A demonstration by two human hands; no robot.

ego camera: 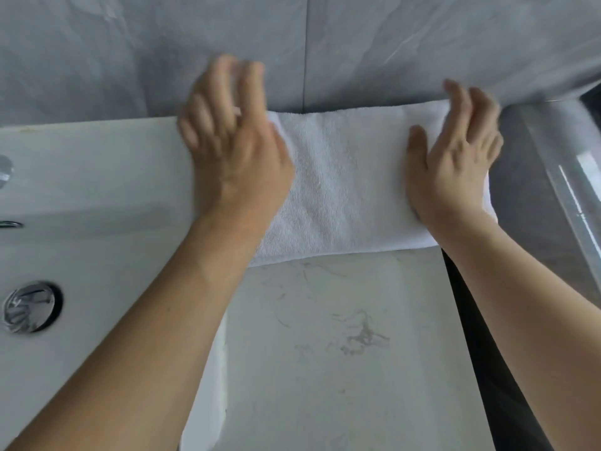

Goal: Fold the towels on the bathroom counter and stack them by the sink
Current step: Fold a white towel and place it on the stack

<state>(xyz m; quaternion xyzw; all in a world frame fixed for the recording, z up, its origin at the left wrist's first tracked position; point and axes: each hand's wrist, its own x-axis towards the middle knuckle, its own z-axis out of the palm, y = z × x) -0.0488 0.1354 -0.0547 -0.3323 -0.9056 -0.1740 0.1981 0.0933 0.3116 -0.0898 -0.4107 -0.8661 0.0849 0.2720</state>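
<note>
A grey, marble-veined wall (390,43) is being seen beyond the hands, and it is being divided by a thin vertical joint (306,53) between the two of them. A round chrome drain plug (30,305) is being shown low to the left of the left hand, set in white porcelain. Above it, at the frame's left edge, part of a chrome fitting (5,172) is being cut off, with a small chrome slot (9,224) lying between the two. To the right of the right hand, a clear glass panel (572,190) is being seen edge-on, running toward the viewer. A dark strip (481,353) is being seen under the right forearm.
</note>
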